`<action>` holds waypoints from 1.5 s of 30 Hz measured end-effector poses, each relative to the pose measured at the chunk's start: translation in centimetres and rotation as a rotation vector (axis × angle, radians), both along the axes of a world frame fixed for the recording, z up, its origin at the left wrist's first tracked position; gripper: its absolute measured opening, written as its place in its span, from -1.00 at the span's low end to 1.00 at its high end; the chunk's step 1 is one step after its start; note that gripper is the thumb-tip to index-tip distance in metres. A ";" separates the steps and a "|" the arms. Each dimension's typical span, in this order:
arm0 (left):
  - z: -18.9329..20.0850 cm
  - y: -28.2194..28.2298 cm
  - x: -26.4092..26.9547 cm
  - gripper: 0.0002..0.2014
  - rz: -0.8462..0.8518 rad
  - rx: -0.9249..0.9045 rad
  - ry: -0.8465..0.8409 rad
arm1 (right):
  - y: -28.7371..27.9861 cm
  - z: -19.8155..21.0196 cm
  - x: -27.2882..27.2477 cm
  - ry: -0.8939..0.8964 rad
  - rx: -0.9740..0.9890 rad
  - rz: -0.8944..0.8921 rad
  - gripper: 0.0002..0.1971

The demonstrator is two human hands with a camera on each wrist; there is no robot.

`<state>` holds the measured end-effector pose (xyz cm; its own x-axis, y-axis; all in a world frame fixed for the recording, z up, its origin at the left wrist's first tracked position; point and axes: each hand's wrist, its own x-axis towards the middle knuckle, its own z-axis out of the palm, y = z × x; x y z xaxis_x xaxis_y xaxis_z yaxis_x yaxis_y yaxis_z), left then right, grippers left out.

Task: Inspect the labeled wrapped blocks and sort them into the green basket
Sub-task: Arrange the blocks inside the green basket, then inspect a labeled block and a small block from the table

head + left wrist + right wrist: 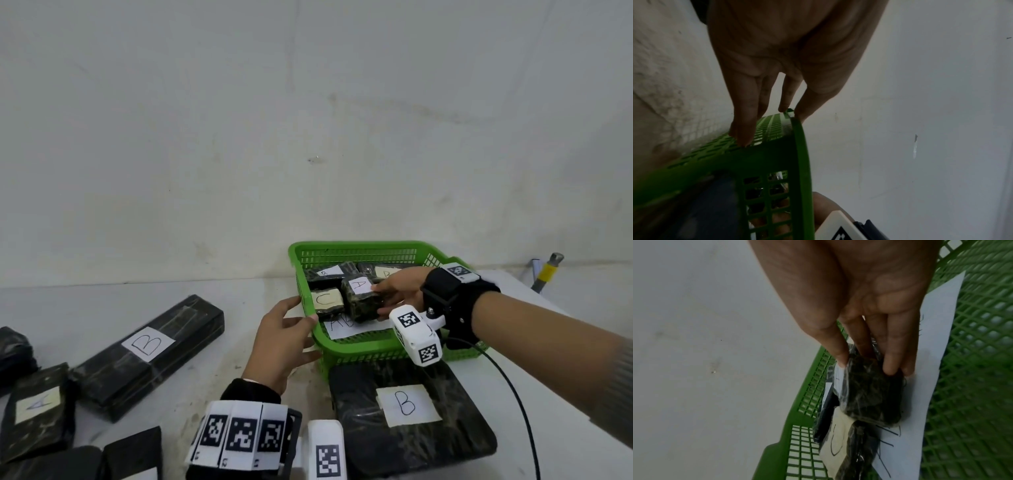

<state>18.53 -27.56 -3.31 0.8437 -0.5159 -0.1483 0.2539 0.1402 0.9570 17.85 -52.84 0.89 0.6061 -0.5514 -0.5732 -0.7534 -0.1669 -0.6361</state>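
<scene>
Reading from the left of the head view: wrapped blocks are lying on the white table (212, 346), among them a flat block marked A (37, 407) and a long block marked B (147, 349). Next, the left hand (284, 342) is resting with straight, relaxed fingers (745, 126) against the left wall of the green basket (359, 247), the thumb touching its rim and gripping nothing. Inside the basket, a block marked C (327, 301) is lying against that wall. Just beside it, the right hand (400, 291) is pinching the small block marked A (359, 298) between thumb and fingertips (890, 368), holding it tilted over a white paper sheet (346, 327) on the basket floor. More labelled blocks are lying behind it. A large flat block marked B (407, 404) is lying on the table in front of the basket.

Risks, as judged: the grip is sitting on one end of the block only, and the film looks slick, so the block could be slipping or rotating out of the fingertips. Released while tilted, it may be tipping onto the C block and landing label-down. A push from the right hand could be sliding the light basket, which the left hand is only steadying.

Appearance of the held block: dark, mottled contents under crinkled clear film, roughly cubic, carrying a pale paper label with a handwritten A facing up.
</scene>
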 end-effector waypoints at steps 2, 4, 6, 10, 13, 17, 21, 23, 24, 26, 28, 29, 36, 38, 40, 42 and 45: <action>0.0 0.1 0.1 -0.68 -0.008 -0.004 0.003 | -0.1 0.1 0.0 0.017 -0.008 0.004 -0.79; -0.1 0.1 0.1 -0.66 -0.011 -0.004 0.014 | 0.0 0.2 -0.3 0.081 -0.011 0.041 -0.77; -0.3 0.1 0.2 -0.66 -0.008 -0.004 0.020 | -0.2 0.2 -0.3 0.119 -0.029 0.072 -0.74; -0.4 -0.1 0.3 -0.67 -0.006 -0.007 0.024 | 0.2 0.5 -0.6 0.017 0.101 -0.008 -0.85; -0.4 -0.1 0.3 -0.69 -0.015 -0.009 0.030 | 0.6 0.4 -0.3 -0.045 0.170 -0.050 -0.84; -0.3 0.0 0.3 -0.69 -0.017 -0.011 0.037 | 1.2 0.5 -0.1 -0.009 0.168 -0.034 -0.82; -0.2 0.1 0.2 -0.68 -0.019 -0.012 0.042 | 1.3 0.6 -0.3 -0.014 0.163 -0.025 -0.77; -0.2 0.1 0.2 -0.68 -0.013 -0.013 0.044 | 1.5 0.8 -0.5 -0.021 0.153 -0.006 -0.77; -0.2 0.1 0.2 -0.68 -0.011 -0.013 0.043 | 1.5 0.8 -0.7 -0.015 0.145 0.004 -0.78; -0.2 0.1 0.2 -0.69 -0.003 -0.007 0.034 | 1.6 1.1 -1.2 -0.011 0.114 0.032 -0.78; 0.0 0.1 0.0 -0.71 0.013 0.008 0.025 | 1.8 1.6 -1.9 -0.053 0.090 0.028 -0.79; 0.0 0.1 -0.1 -0.71 0.021 0.018 0.020 | 1.9 1.8 -2.2 -0.099 0.084 -0.003 -0.80; 1.5 2.4 -0.4 -0.71 0.099 0.186 -0.170 | 5.2 4.9 -5.7 -0.422 -0.028 -0.103 -0.82; 2.1 4.0 -0.9 -0.75 0.144 0.190 -0.208 | 7.5 5.4 -6.9 -0.498 -0.063 -0.035 -0.88; 2.5 5.8 -1.6 -0.79 0.159 0.187 -0.211 | 10.0 5.5 -7.9 -0.545 -0.058 0.039 -0.91; 2.9 7.8 -2.7 -0.85 0.175 0.186 -0.223 | 12.9 5.1 -8.8 -0.563 -0.011 0.095 -0.89; 3.1 11.4 -4.3 -0.91 0.258 0.192 -0.300 | 17.3 3.9 -9.9 -0.573 0.060 0.158 -0.83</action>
